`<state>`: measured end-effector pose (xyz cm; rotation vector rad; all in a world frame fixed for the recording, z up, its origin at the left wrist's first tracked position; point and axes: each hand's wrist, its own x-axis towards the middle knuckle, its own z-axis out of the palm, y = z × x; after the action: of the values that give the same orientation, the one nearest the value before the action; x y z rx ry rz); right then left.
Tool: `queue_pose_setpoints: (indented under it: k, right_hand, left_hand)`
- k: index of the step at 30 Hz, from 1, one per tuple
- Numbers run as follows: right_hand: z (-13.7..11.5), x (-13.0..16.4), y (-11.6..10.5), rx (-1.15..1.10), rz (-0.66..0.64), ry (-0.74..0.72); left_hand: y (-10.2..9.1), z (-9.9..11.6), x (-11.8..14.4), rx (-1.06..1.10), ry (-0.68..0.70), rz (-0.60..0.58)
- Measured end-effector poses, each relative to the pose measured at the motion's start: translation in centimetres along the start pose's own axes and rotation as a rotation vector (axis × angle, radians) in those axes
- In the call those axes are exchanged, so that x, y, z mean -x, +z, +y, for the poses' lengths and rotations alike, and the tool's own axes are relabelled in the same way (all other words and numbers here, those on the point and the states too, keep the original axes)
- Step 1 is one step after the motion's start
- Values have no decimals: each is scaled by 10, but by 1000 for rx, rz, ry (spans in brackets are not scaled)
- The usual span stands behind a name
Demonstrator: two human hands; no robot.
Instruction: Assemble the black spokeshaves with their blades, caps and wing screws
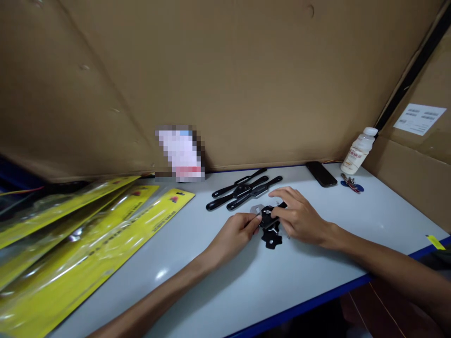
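My left hand [243, 225] pinches the near-left edge of a black metal plate [267, 218] with a hole in it, just above the table. A silvery flat piece [257, 209] shows behind the left fingertips. My right hand [301, 217] bends over the plate from the right, index finger raised, other fingers curled at the plate's hole. What those fingertips hold is hidden. Just below lies a black star-shaped plate [273, 241] with a small hole. Beyond both hands, several black handle-like bars [243, 191] with slotted middles lie crossed in a loose pile.
Yellow-backed clear blister packs [141, 230] overlap on the left of the white table [197, 300]. A blurred-out upright item [185, 155] leans on the cardboard wall [225, 84]. Back right are a black phone [321, 174], a keyring [351, 183] and a white bottle [358, 152].
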<state>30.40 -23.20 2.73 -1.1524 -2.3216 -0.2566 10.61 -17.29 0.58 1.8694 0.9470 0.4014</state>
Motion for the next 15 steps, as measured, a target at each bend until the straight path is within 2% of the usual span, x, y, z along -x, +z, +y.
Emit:
queue_pose_setpoints:
  k: [3,8,12,15]
  right_hand:
    - [-1,-1,-1,46,-6,49]
    - [-2,-1,-1,-9,-37,-27]
    - [-1,-1,-1,31,-33,40]
    - [-2,-1,-2,13,-41,21]
  left_hand:
    - [0,-1,0,17,-12,-5]
    - [-2,2,3,17,-35,-21]
    - [-3,5,3,17,-43,-23]
    - [-2,6,3,10,-46,-30]
